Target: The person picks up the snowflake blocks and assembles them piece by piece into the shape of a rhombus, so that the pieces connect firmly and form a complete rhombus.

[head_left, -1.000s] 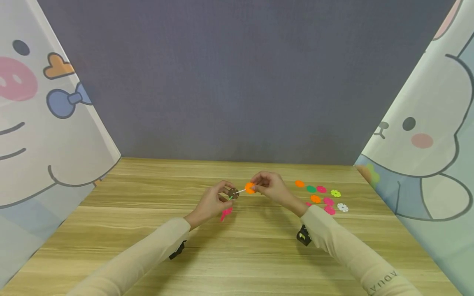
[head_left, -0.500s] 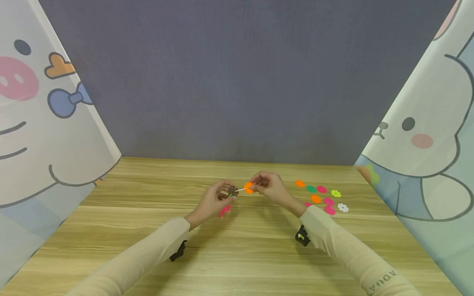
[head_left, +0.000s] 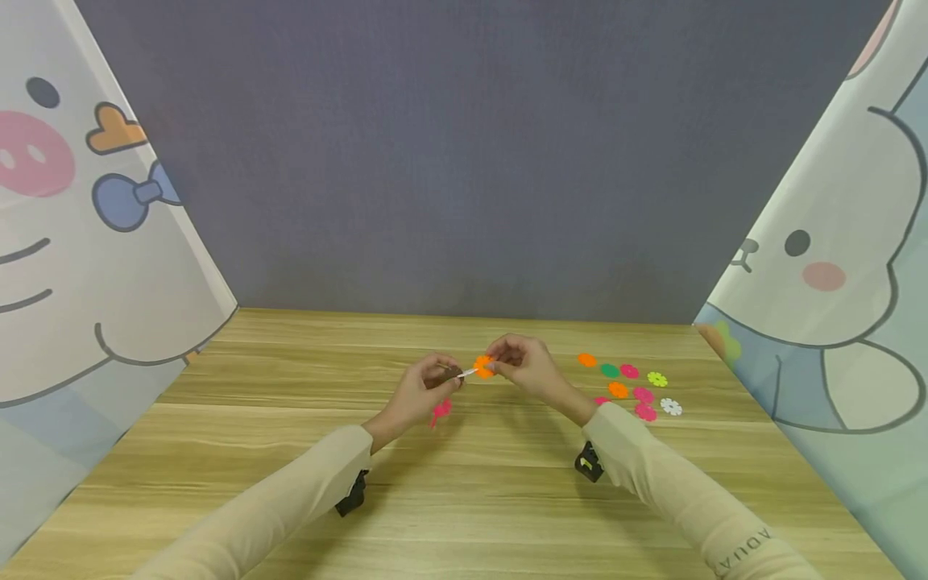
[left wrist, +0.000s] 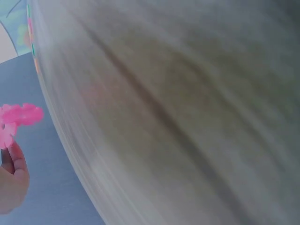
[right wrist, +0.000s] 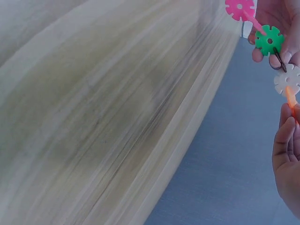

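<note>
In the head view my left hand (head_left: 426, 393) grips a chain of notched plastic discs above the table. A brown disc (head_left: 453, 373) lies at its fingertips, and pink discs (head_left: 442, 408) hang below the hand. Across from it, my right hand (head_left: 528, 367) pinches an orange disc (head_left: 484, 367) between thumb and fingers. A white disc (head_left: 467, 373), seen nearly edge-on, bridges the brown and orange ones. The right wrist view shows a green disc (right wrist: 269, 41) between the pink ones (right wrist: 240, 6) and the dark one. There the white disc (right wrist: 287, 79) meets the orange edge.
Loose flower-shaped discs lie on the wooden table (head_left: 464, 499) to the right: orange (head_left: 618, 390), green (head_left: 610, 370), pink (head_left: 643, 395), yellow (head_left: 656, 379) and white (head_left: 671, 407). A grey panel (head_left: 464, 161) stands at the back, with cartoon-printed sheets on both sides.
My right hand has shifted slightly left with the orange disc, nearer the left hand. The brown disc has turned from face-on to nearly edge-on, and the pink discs have swung a little.
</note>
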Demonstrator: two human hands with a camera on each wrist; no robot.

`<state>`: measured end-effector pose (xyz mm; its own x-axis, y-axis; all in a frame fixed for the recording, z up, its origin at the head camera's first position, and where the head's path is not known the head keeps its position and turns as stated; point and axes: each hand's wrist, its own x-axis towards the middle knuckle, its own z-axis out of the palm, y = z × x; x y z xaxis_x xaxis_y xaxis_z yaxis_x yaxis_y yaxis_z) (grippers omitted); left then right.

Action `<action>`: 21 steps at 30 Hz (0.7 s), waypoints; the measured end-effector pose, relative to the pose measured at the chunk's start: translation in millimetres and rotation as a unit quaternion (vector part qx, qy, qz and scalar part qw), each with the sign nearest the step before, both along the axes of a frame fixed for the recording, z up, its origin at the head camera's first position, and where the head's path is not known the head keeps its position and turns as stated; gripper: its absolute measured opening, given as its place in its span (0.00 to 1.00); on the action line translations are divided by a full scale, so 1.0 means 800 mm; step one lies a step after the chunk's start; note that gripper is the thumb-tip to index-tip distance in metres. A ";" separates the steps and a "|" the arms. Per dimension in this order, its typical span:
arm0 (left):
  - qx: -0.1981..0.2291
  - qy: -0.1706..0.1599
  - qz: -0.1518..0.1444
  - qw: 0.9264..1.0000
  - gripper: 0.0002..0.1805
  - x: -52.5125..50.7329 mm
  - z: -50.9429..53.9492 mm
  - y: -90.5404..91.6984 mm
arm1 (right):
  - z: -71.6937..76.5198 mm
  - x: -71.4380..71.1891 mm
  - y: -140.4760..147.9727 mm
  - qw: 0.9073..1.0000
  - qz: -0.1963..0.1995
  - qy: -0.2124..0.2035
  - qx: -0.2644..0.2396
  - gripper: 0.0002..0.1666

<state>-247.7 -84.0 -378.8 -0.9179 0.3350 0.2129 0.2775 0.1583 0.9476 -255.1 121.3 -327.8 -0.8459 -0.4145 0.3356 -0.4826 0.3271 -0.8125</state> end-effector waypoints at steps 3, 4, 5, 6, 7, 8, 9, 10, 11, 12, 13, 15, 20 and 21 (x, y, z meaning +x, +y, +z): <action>0.010 -0.010 0.002 1.000 0.14 -0.007 -0.010 0.000 | -0.001 0.000 -0.001 1.000 0.001 0.005 -0.004 0.09; 0.011 -0.010 0.002 1.000 0.14 -0.008 -0.011 0.000 | -0.001 0.001 -0.002 1.000 0.002 0.005 -0.005 0.09; 0.012 -0.010 0.003 1.000 0.14 -0.009 -0.012 -0.001 | -0.001 0.001 -0.002 1.000 0.002 0.005 -0.008 0.09; 0.013 -0.011 0.003 1.000 0.15 -0.010 -0.013 -0.001 | 0.000 0.002 -0.003 1.000 0.001 0.006 -0.008 0.09; 0.014 -0.011 0.004 1.000 0.15 -0.010 -0.013 -0.001 | 0.000 0.002 -0.004 1.000 0.001 0.007 -0.008 0.09; 0.017 -0.012 0.003 1.000 0.15 -0.010 -0.013 -0.001 | 0.000 0.002 -0.005 1.000 0.001 0.009 -0.007 0.09; 0.018 -0.012 0.004 1.000 0.15 -0.010 -0.012 -0.001 | 0.001 0.003 -0.005 1.000 0.001 0.011 -0.005 0.09; 0.019 -0.013 0.005 1.000 0.15 -0.010 -0.012 -0.001 | 0.001 0.003 -0.006 1.000 0.000 0.011 -0.004 0.09; 0.019 -0.013 0.006 1.000 0.15 -0.010 -0.012 -0.002 | 0.002 0.003 -0.007 1.000 -0.001 0.012 -0.002 0.08; 0.017 -0.013 0.007 1.000 0.15 -0.009 -0.012 -0.002 | 0.002 0.003 -0.007 1.000 -0.002 0.012 0.000 0.08; 0.014 -0.013 0.009 1.000 0.14 -0.009 -0.011 -0.002 | 0.002 0.003 -0.007 1.000 -0.002 0.010 0.002 0.08; 0.007 -0.009 0.011 1.000 0.14 -0.009 -0.012 -0.002 | 0.003 0.002 -0.007 1.000 -0.003 0.004 0.003 0.08; 0.001 0.000 0.009 1.000 0.14 -0.008 -0.013 -0.003 | 0.003 0.001 -0.008 1.000 -0.002 -0.003 0.011 0.08; 0.000 0.000 0.010 1.000 0.14 -0.008 -0.012 -0.004 | 0.003 0.001 -0.008 1.000 -0.002 -0.003 0.011 0.08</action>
<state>-253.9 -86.8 -388.5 -0.9242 0.3169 0.2133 0.2747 0.1633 0.9476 -254.2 114.7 -325.3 -0.8496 -0.4183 0.3213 -0.4764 0.3472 -0.8077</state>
